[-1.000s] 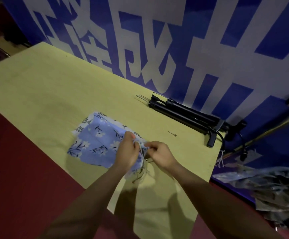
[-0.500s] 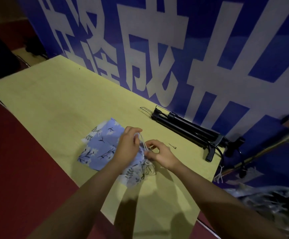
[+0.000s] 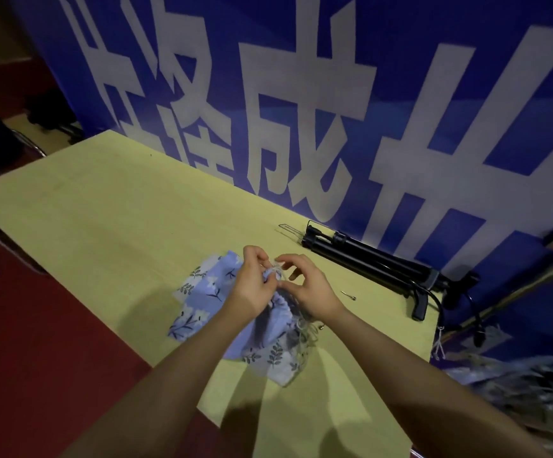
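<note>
The blue floral cloth (image 3: 202, 294) lies near the front edge of the yellow desk (image 3: 119, 209), its far end lifted off the surface and bunched between both hands, while the rest spreads flat towards the person. The left hand (image 3: 252, 287) has its grip closed round the gathered mouth of the cloth, fingers curled over the puckered edge, seemingly to hold the folds together and give the other hand something firm to work against. The right hand (image 3: 308, 289) has thumb and forefinger pinched on the white cord (image 3: 278, 269) that comes out of the gathers, the remaining fingers loosely bent and lifted clear; this looks like drawing or knotting a drawstring, so the work sits raised where both grips can meet. More loose cord trails from the cloth's near right side onto the desk. A small metal pin (image 3: 348, 295) lies just to the right of the hands, close enough to pick up, probably for threading. Further back a folded black tripod (image 3: 367, 259) rests along the foot of the blue banner (image 3: 301, 94), well apart from the work
</note>
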Motion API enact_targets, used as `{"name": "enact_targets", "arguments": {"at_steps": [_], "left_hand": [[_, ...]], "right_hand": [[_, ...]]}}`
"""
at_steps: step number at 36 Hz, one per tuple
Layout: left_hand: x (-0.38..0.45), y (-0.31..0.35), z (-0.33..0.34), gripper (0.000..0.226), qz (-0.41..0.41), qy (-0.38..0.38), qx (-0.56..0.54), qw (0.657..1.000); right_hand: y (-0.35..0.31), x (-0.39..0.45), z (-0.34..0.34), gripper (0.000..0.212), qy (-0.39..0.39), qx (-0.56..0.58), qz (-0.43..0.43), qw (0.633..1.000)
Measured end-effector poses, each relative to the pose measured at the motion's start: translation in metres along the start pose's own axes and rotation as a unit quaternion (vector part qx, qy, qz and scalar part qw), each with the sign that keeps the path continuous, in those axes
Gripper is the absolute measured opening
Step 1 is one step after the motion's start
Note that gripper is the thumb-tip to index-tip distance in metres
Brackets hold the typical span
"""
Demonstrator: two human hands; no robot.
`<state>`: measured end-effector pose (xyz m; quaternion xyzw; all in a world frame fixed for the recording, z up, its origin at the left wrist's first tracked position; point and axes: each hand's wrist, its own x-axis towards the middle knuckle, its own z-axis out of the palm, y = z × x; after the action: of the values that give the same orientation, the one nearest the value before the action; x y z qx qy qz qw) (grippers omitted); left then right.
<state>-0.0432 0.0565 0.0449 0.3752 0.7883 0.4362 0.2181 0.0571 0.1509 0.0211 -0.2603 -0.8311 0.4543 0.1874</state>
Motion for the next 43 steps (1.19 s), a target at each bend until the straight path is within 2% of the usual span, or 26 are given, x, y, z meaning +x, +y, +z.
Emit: {"name": "enact_targets", "arguments": {"at_steps": [1, 5, 10, 15, 20, 24, 26, 29, 31, 34, 37, 39, 43], "left_hand": [[0.001, -0.001, -0.003, 0.03, 0.0, -0.009, -0.003, 1.0], [-0.001, -0.005, -0.011, 0.032, 0.003, -0.031, 0.007, 0.999], [-0.012, -0.011, -0.008, 0.034, -0.031, -0.048, 0.183, 0.981], [-0.016, -0.016, -0.004, 0.049, -0.038, -0.068, 0.274, 0.959], [-0.016, -0.009, -0.006, 0.04, 0.097, -0.152, 0.359, 0.916], [-0.011, -0.009, -0.007, 0.043, 0.128, -0.2, 0.424, 0.874], [-0.009, -0.011, -0.004, 0.049, 0.125, -0.211, 0.439, 0.865], [-0.005, -0.016, 0.004, 0.056, 0.082, -0.198, 0.408, 0.887], [-0.002, -0.018, 0.01, 0.059, 0.055, -0.194, 0.38, 0.903], [0.0, -0.021, 0.018, 0.062, 0.027, -0.196, 0.344, 0.918], [0.001, -0.024, 0.023, 0.063, 0.015, -0.189, 0.333, 0.924], [0.002, -0.026, 0.027, 0.063, 0.007, -0.186, 0.32, 0.929], [0.002, -0.026, 0.03, 0.063, -0.005, -0.18, 0.3, 0.937]], "right_hand": [[-0.001, 0.002, 0.001, 0.034, -0.005, 0.005, 0.0, 1.0], [-0.006, 0.011, 0.003, 0.004, 0.012, -0.036, 0.026, 0.999], [-0.009, 0.017, 0.001, 0.011, 0.058, -0.013, 0.068, 0.996], [-0.005, 0.021, -0.007, 0.012, 0.119, -0.015, 0.105, 0.987], [0.004, 0.018, -0.021, 0.011, 0.166, 0.014, 0.146, 0.975], [0.007, 0.005, -0.027, 0.012, 0.107, 0.096, 0.13, 0.981], [0.012, -0.002, -0.03, 0.014, 0.086, 0.131, 0.141, 0.977], [0.034, -0.013, -0.029, 0.021, 0.103, 0.115, 0.195, 0.969], [0.055, -0.019, -0.027, 0.025, 0.095, 0.022, 0.229, 0.969], [0.081, -0.03, -0.021, 0.032, 0.001, -0.153, 0.261, 0.953], [0.095, -0.039, -0.014, 0.041, -0.089, -0.256, 0.256, 0.928], [0.1, -0.042, -0.01, 0.041, -0.104, -0.279, 0.246, 0.922], [0.109, -0.044, -0.007, 0.031, -0.085, -0.287, 0.231, 0.926]]}}
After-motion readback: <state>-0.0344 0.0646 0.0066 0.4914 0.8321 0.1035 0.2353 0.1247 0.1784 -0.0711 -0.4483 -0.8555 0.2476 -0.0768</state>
